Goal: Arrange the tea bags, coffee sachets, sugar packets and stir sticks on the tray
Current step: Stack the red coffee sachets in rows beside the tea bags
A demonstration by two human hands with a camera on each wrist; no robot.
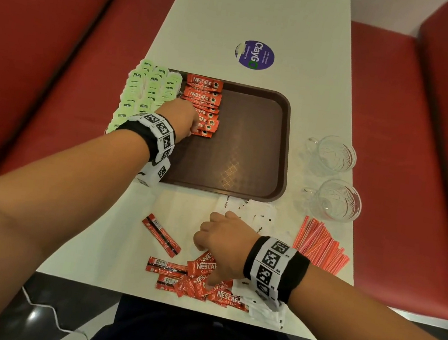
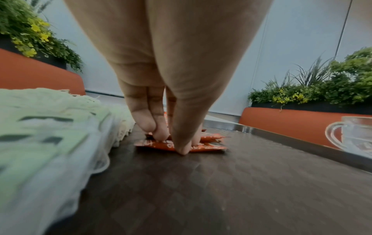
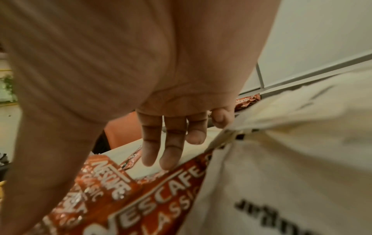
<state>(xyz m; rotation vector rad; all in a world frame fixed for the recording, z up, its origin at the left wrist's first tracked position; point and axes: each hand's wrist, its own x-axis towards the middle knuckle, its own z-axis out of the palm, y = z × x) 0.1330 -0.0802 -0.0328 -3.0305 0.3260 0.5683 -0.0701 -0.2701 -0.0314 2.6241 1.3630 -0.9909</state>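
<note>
A brown tray (image 1: 250, 150) lies mid-table. Green tea bags (image 1: 148, 90) overlap its left rim. Beside them a column of red coffee sachets (image 1: 205, 84) lies on the tray. My left hand (image 1: 194, 129) is at the near end of that column; its thumb and fingertips (image 2: 149, 125) pinch the nearest sachet (image 2: 209, 147) against the tray floor. My right hand (image 1: 204, 249) hovers over a loose pile of sachets (image 1: 197, 282) near the table's front edge, its fingers (image 3: 169, 160) relaxed and holding nothing. White sugar packets (image 1: 256, 219) and pink stir sticks (image 1: 320, 246) lie right of it.
Two glass cups (image 1: 332, 155) (image 1: 337, 202) stand right of the tray. A purple round sticker (image 1: 255, 55) is on the table beyond it. More sugar packets (image 1: 265, 310) lie under my right wrist. Red bench seats (image 1: 47, 63) flank the table.
</note>
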